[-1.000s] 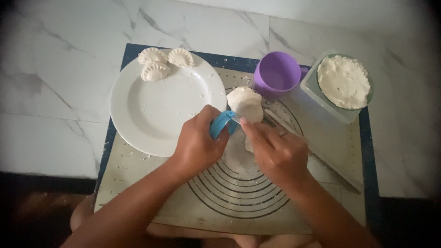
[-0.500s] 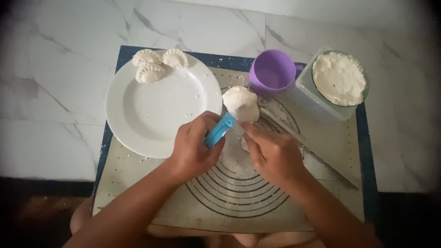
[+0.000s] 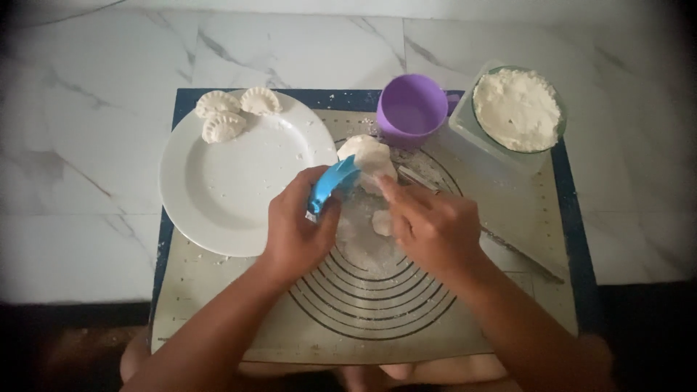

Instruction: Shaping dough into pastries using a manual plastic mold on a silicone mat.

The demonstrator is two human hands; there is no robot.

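Observation:
My left hand (image 3: 294,231) grips a small blue plastic dumpling press (image 3: 332,185) over the middle of a baking mat (image 3: 218,312) printed with rings. My right hand (image 3: 430,226) rests beside it, index finger stretched toward a lump of white dough (image 3: 370,157) just above the press. A smaller piece of dough (image 3: 381,222) lies on the floured mat under my right fingers. A white plate (image 3: 239,178) to the left carries three shaped dumplings (image 3: 226,113) at its far rim.
A purple cup (image 3: 411,110) stands at the mat's far edge. To its right sits a clear tub holding a bowl of white filling (image 3: 517,109). A thin rolling stick (image 3: 508,245) lies slantwise on the mat's right side. White marble floor surrounds the mat.
My left hand has tilted the blue press up and toward the dough lump. My right index finger has stretched out toward the lump. The view has shifted slightly.

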